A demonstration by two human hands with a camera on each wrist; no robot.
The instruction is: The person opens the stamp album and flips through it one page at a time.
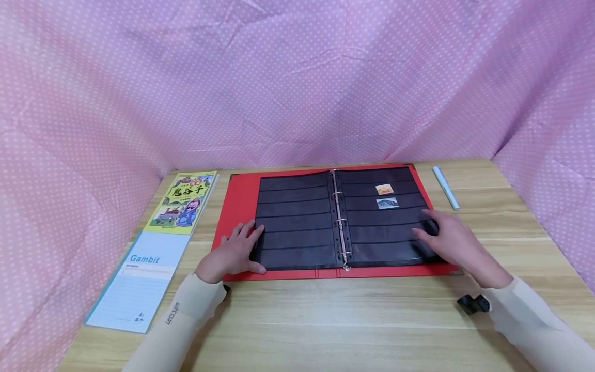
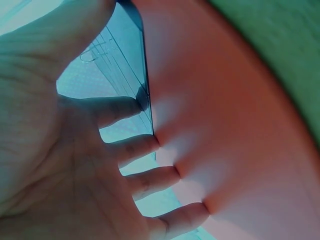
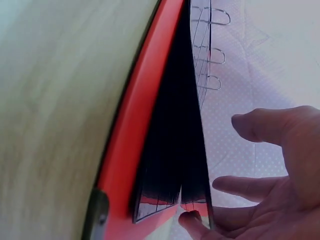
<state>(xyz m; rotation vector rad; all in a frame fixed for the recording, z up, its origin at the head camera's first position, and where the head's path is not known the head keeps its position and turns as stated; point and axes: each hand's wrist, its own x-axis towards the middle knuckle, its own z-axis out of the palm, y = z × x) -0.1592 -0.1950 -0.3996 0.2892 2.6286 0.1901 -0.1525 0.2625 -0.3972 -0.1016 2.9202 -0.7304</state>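
Observation:
A red ring binder lies open on the table, with black pocket sheets on both sides of its metal rings. Two small stamps, an orange one and a blue-grey one, sit in the right-hand sheet. My left hand is spread at the left sheet's outer edge; in the left wrist view several fingertips touch the red cover. My right hand is at the right sheet's outer edge, thumb apart from it. There the right wrist view shows the sheets raised off the cover, one fingertip at their edge.
At the left, a yellow comic-style book overlaps the top of a light blue notebook. A light blue pen lies right of the binder. Pink dotted cloth hangs behind the wooden table.

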